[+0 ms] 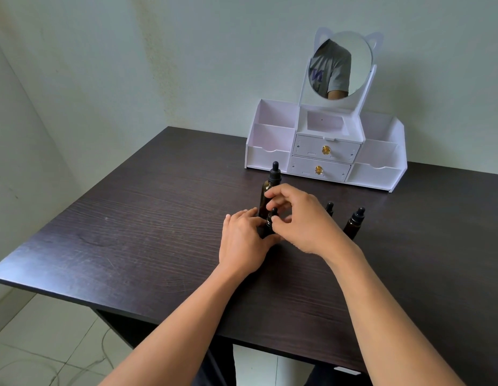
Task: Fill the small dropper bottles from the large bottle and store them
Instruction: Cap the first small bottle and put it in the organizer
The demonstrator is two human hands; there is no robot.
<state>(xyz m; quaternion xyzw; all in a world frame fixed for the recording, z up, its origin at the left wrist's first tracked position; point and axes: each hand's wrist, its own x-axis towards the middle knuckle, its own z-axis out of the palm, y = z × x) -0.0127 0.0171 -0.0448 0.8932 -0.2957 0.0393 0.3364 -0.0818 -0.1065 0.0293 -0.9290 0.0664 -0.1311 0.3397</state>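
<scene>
On a dark wood-grain counter (136, 218), a white organizer (325, 151) with a cat-eared mirror (341, 68), two shut drawers and open side compartments stands at the back, well apart from the work. In front of it the large bottle (266, 190), its dropper cap on, stands upright just behind both hands. The left hand (243, 240) is wrapped around the base of a small dropper bottle (270, 222); the right hand (303, 218) pinches its cap, apparently to unscrew it. Keeping the base pinned flat while turning should prevent a tip. Two more small bottles (353, 222) wait to the right, near the working wrist, an easy knock.
</scene>
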